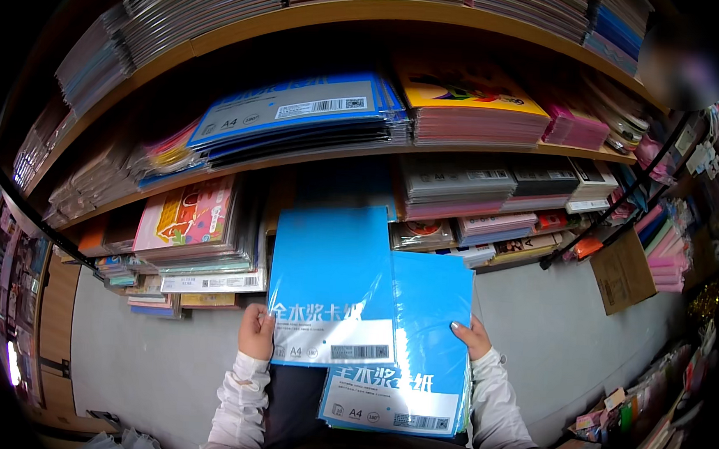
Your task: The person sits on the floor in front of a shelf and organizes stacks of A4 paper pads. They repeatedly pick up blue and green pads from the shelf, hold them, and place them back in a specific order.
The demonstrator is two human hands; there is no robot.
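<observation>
Head view: at lower centre, I observe the left hand gripping the front blue pack and the right hand gripping the partly overlapped rear blue pack.

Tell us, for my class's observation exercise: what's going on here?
A person holds two shiny blue packs in front of stocked shelves. The left hand grips the left pack by its edge; the right hand grips the right pack. The left pack partly overlaps the right one.
</observation>
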